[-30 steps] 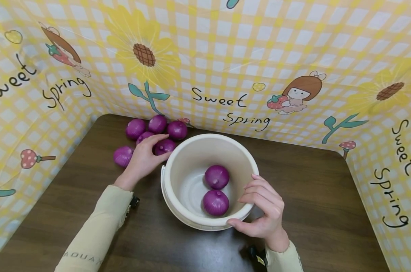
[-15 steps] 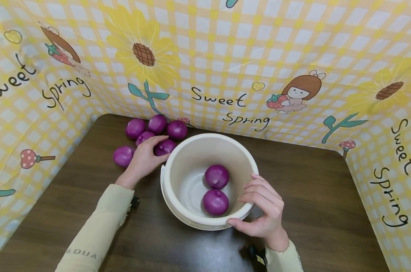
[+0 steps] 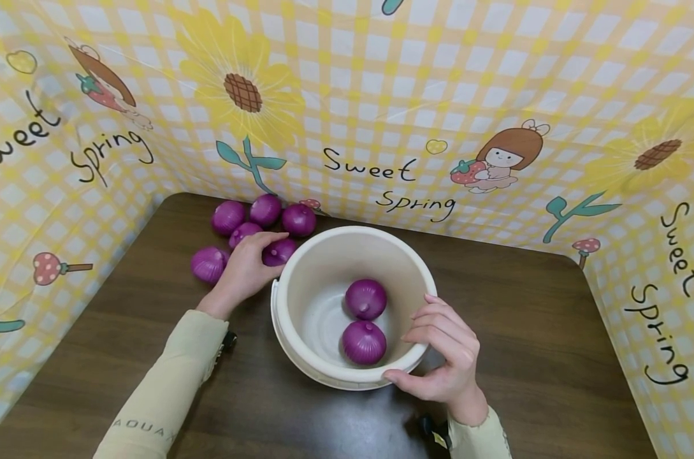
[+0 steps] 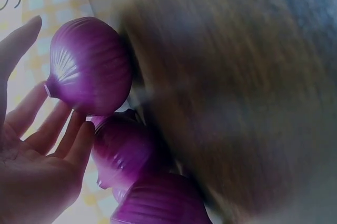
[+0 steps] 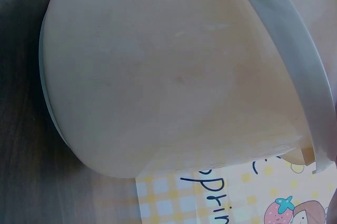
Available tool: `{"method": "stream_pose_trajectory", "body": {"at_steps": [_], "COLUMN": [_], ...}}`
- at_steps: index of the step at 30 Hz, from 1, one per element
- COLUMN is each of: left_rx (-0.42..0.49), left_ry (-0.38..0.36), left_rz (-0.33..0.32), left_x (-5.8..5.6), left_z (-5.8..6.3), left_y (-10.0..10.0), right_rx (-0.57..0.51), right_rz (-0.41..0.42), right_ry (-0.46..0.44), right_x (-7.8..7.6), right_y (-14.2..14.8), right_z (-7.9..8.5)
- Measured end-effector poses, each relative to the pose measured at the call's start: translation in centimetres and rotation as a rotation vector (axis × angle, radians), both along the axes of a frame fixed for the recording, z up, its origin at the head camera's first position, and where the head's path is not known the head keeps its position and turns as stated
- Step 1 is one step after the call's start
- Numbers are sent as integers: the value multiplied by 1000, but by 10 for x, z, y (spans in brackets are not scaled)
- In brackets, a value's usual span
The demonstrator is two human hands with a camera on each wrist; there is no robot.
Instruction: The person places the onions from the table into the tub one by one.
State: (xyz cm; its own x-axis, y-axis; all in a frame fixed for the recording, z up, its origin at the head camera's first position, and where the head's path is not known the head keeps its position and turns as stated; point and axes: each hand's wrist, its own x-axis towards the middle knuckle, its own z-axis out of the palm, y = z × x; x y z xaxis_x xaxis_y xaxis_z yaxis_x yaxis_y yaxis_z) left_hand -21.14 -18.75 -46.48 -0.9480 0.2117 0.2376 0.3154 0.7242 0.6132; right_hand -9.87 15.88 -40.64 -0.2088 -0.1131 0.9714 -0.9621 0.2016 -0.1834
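Observation:
My left hand [image 3: 245, 271] is at the cluster of purple onions on the left, its fingers and thumb spread around the onion [image 3: 279, 252] nearest the bucket. In the left wrist view the fingers lie close against that onion [image 4: 92, 66], perhaps touching, while the thumb stands apart from it. My right hand [image 3: 447, 354] holds the rim of the cream bucket [image 3: 292, 319], thumb outside and fingers over the inner side. On the bucket's floor lie two purple onions, one farther [image 3: 366, 299] and one nearer [image 3: 364, 342]. The right wrist view shows the bucket's outer wall [image 5: 168, 81].
Several more onions [image 3: 229, 218] lie at the back left of the dark wooden table [image 3: 530, 331], one [image 3: 209, 264] left of my hand. The bucket's handle [image 3: 274, 312] hangs on its left side. A checked cloth [image 3: 381, 83] walls the table at the back and sides.
The left hand has shifted slightly right and toward me, and the onion between its fingers sits a little nearer. The right hand and bucket have barely moved.

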Motion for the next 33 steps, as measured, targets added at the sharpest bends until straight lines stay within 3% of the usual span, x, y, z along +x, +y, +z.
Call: {"method": "stream_pose_trajectory", "body": {"at_steps": [17,33], "left_rx": [-103,-85], "left_ry": [-90,-68], "left_rz": [-6,-69], "left_x": [2,-5], "left_z": [-1,-2], "left_y": [5,6], "right_rx": [-3,-5], "right_rz": [-4,3], "right_ry": [-5,1], "right_x": [0,0], "right_y": [1,1], "right_z": [-1,0]}}
